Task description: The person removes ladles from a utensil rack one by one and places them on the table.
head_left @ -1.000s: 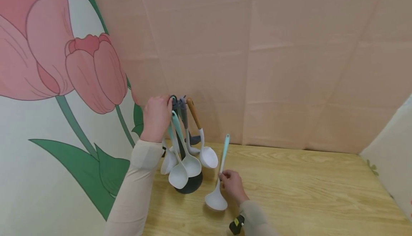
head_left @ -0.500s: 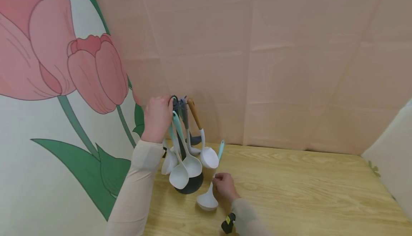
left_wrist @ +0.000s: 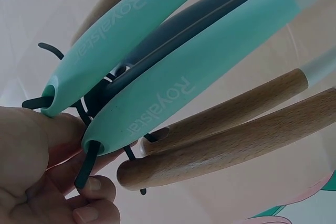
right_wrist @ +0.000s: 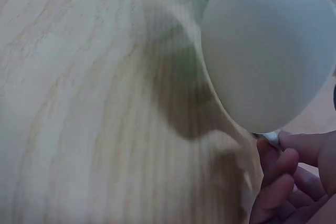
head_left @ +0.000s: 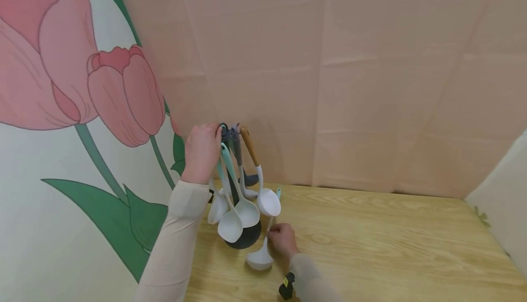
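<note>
Head view: the right hand (head_left: pixel 282 239) pinches a smooth, round-bowled white ladle (head_left: pixel 260 259); the left hand (head_left: pixel 202 148) grips a dark, hooked rack (head_left: pixel 225 133).

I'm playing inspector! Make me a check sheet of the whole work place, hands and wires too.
Surface: light wood-grain table.
Job's things: white ladle with a turquoise handle end, bowl lowest; stand with a dark round base; hanging utensils with turquoise, wooden and grey handles.
Clutter: nothing seen.
Grippers: two bare hands; left hand grips the stand's top near the hooks, right hand pinches the ladle's stem.
Cables: nothing seen.
Surroundings: creased pinkish backdrop behind; tulip mural at left.
</note>
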The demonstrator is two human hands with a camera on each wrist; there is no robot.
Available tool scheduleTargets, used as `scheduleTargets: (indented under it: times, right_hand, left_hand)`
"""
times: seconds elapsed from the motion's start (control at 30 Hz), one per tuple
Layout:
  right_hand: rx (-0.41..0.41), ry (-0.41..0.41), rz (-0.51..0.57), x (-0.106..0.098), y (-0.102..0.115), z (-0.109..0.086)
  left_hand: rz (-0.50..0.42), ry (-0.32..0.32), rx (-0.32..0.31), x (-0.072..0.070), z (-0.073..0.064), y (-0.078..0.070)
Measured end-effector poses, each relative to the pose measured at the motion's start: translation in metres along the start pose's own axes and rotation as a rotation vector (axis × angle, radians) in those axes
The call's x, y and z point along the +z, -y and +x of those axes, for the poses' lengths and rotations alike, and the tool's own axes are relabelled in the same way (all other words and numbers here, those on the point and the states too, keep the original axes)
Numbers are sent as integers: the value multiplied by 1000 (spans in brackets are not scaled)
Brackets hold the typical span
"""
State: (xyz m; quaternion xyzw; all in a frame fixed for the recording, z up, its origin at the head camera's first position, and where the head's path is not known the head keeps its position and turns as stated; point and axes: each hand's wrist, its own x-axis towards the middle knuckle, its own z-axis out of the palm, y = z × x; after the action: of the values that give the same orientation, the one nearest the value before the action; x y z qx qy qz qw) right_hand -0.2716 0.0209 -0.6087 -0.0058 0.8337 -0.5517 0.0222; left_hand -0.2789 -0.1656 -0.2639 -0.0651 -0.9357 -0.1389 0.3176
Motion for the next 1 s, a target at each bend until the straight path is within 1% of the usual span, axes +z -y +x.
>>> scheduleTargets:
  times: [0.1, 0.23, 0.37, 0.53, 0.63, 0.83, 0.9, 1.0]
  right_hand:
    - [-2, -5, -47, 3, -2, -1]
    - [0, -29, -145, 6, -3, -1]
    - [37, -58, -211, 6, -2, -2]
    - [89, -57, -221, 6, -2, -5]
    - [95, -48, -218, 7, -3, -6]
    - [48, -61, -205, 10, -3, -8]
    - [22, -78, -215, 11, -3, -9]
    - [8, -96, -240, 12, 0, -10]
  left_hand:
    - [4, 0, -1, 0, 0, 1]
    - [4, 6, -6, 0, -1, 1]
    - [-2, 12, -11, 0, 0, 0]
    - [2, 15, -11, 1, 0, 1]
    - [-1, 19, -13, 1, 0, 2]
    - [-5, 21, -12, 1, 0, 2]
    - [-7, 18, -8, 1, 0, 2]
    - [-8, 15, -1, 0, 1, 3]
